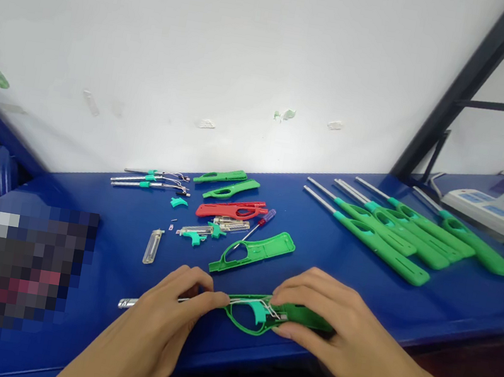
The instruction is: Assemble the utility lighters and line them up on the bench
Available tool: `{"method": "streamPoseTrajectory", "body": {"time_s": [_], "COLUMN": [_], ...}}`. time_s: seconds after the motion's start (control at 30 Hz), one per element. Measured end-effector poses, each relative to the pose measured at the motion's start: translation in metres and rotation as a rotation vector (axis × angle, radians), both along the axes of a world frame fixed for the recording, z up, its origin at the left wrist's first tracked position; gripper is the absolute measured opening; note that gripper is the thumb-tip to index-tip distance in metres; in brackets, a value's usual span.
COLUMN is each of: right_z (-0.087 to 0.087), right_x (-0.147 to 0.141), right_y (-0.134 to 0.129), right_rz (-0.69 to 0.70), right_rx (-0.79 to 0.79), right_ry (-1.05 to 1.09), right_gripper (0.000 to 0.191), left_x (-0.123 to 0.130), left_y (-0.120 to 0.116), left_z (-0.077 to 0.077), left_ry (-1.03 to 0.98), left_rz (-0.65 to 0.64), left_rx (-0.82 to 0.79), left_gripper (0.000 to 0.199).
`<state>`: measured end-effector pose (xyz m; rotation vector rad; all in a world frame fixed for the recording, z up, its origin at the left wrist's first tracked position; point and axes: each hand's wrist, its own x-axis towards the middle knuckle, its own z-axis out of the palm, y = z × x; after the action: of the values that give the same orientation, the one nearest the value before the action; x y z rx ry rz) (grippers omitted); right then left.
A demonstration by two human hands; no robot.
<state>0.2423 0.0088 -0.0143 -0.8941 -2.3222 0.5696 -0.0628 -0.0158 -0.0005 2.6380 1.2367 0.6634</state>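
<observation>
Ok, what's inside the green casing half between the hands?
Inside the green casing half sit a teal trigger and white wires. The right hand covers part of its wide end, the left hand its front end; what's beneath them can't be seen.

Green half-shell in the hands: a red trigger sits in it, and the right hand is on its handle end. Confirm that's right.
The colour is wrong: the head view shows that the trigger in the green half-shell is turquoise. The right hand is on its handle end.
</observation>
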Motion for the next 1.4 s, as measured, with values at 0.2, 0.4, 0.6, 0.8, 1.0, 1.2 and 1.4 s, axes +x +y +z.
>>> {"method": "streamPoseTrajectory", "body": {"time_s": [0.2, 0.4, 0.6, 0.8, 1.0, 1.2, 1.4], "right_z": [-0.003, 0.001, 0.004, 0.003, 0.003, 0.002, 0.002], "right_x": [0.0, 0.0, 0.001, 0.002, 0.001, 0.0, 0.001], "right_y": [0.001, 0.002, 0.0, 0.001, 0.0, 0.001, 0.001], "right_rz": [-0.002, 0.017, 0.035, 0.031, 0.039, 0.03, 0.028], "right_rx": [0.009, 0.001, -0.009, -0.002, 0.016, 0.022, 0.039], "right_ry": [-0.001, -0.076, -0.2, -0.205, -0.197, -0.189, -0.178], "right_gripper": [0.011, 0.024, 0.039, 0.041, 0.038, 0.034, 0.032], "left_x": [0.0, 0.0, -0.001, -0.001, -0.006, -0.008, -0.007], "left_y": [0.003, 0.005, 0.003, 0.004, 0.003, 0.006, 0.009], "left_z": [-0.003, -0.004, -0.004, -0.003, -0.016, -0.023, -0.019], "left_ry": [0.019, 0.01, 0.018, 0.05, 0.039, 0.057, 0.043], "left_rz": [-0.018, -0.019, -0.022, -0.028, -0.039, -0.048, -0.056], "left_rx": [0.075, 0.051, 0.045, 0.099, 0.139, 0.142, 0.155], "left_gripper": [0.051, 0.051, 0.052, 0.053, 0.067, 0.077, 0.074]}}
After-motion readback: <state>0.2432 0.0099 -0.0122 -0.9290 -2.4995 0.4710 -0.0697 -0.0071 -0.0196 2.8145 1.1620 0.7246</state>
